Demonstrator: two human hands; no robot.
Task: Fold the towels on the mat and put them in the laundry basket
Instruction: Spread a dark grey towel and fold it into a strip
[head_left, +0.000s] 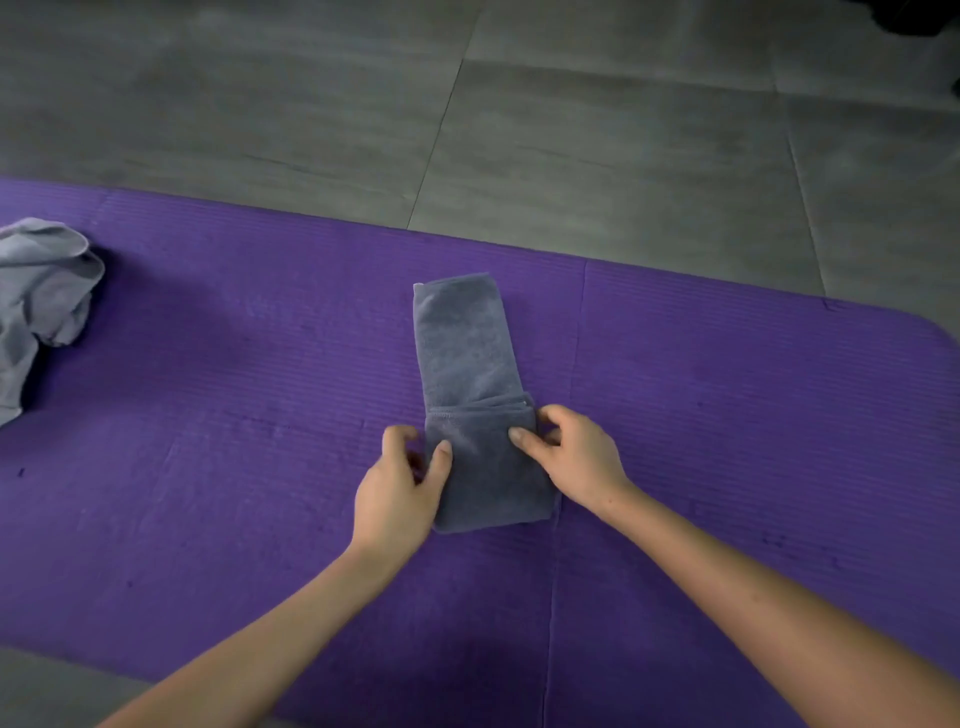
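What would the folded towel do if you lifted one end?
The folded towel would probably flop and unfold: its near flap lies loosely over soft layers. It likely feels light: the left hand and right hand pinch it with just fingertips.

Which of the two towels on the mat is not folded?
The pale towel at the left edge of the mat: it lies crumpled and untouched. The dark towel in the middle is a folded strip, pinched by the left hand and right hand.

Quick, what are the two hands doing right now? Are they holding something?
Left hand: pinches the left edge of the dark grey towel.
Right hand: pinches the same towel's right edge.
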